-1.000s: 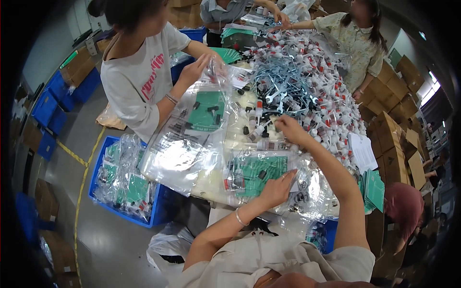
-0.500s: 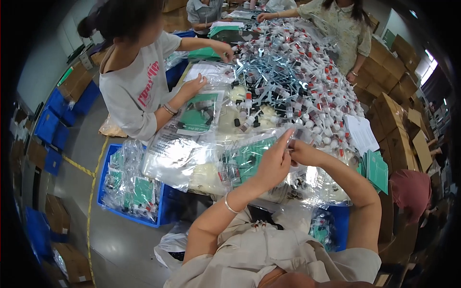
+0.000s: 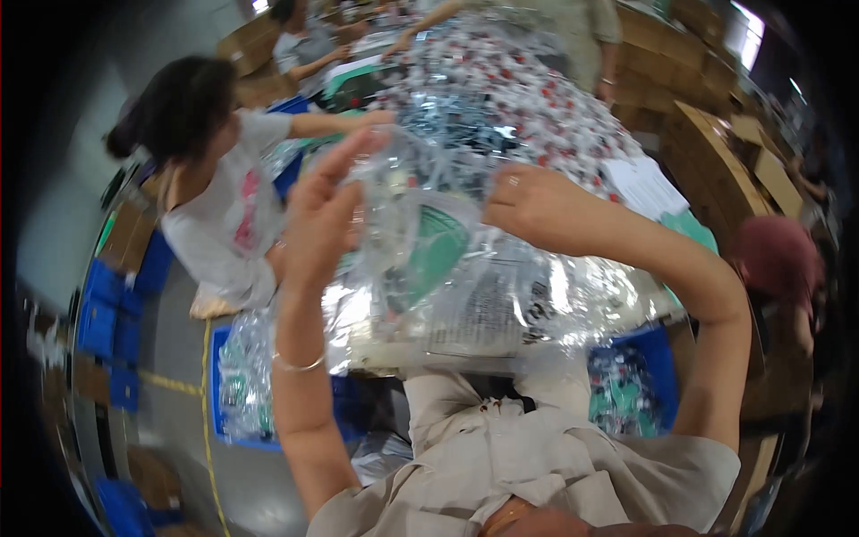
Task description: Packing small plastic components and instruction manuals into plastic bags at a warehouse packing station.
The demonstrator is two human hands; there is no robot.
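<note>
A clear plastic bag [image 3: 394, 277] with a green sheet [image 3: 438, 242] and small parts inside is lifted over the near side of the table. Its upper left edge is pinched by my left hand [image 3: 322, 215], which is smeared by motion. My right hand [image 3: 541, 210] is closed at the bag's upper right side, fingertips curled under. Beneath lie more clear bags [image 3: 488, 309] with dark print. Beyond the hands, blue-grey open-ended spanners [image 3: 443, 121] lie heaped beside a large pile of small bottles [image 3: 528, 89] with white and red caps.
Blue bins with filled bags stand below the table at left [image 3: 242, 385] and right [image 3: 631, 385]. A co-worker [image 3: 215, 206] reaches across from the left; others work at the far end. White papers [image 3: 644, 188] lie at the right edge, with cardboard boxes [image 3: 716, 161] beyond.
Both hands were close together over the bag; now they are apart, the left raised and moved left. The bag with the green sheet has come up off the table. The whole view has shifted.
</note>
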